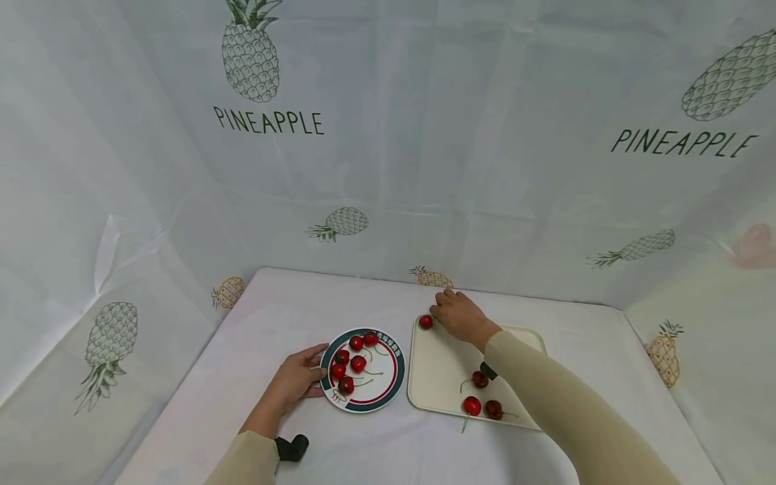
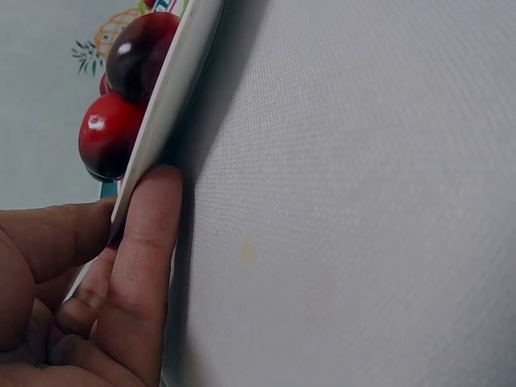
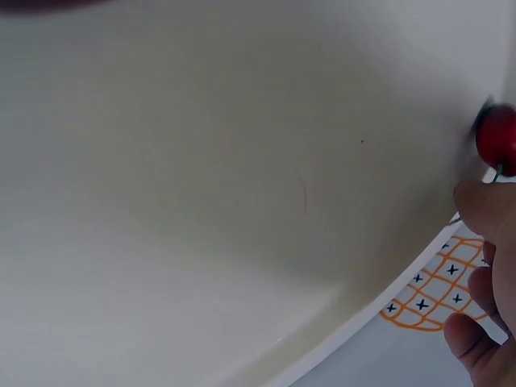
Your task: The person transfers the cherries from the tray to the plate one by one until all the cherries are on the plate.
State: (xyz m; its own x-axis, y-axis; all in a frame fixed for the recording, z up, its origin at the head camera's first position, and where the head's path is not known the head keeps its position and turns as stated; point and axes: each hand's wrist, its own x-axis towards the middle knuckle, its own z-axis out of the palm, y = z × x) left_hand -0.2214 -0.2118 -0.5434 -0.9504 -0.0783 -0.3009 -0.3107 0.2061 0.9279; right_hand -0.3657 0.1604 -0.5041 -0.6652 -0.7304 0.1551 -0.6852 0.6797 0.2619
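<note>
My left hand [image 1: 296,377] grips the left rim of a round white plate [image 1: 397,378] with a dark green border; in the left wrist view the thumb is on top and a finger [image 2: 149,242] beneath the rim. Several red cherries [image 1: 358,364] with stems lie on the plate. Over the far left corner of a cream tray [image 1: 442,367], my right hand [image 1: 462,316] pinches the stem of a red cherry [image 1: 426,322]. The right wrist view shows that cherry [image 3: 497,141] beside the thumb, its stem crossing under the thumb tip.
Three more cherries lie at the tray's near side: a darker one [image 1: 480,379], a bright red one [image 1: 471,405] by the front rim, and another [image 1: 494,409]. White cloth [image 1: 364,441] covers the table, and a pineapple-print curtain [image 1: 424,168] hangs behind it.
</note>
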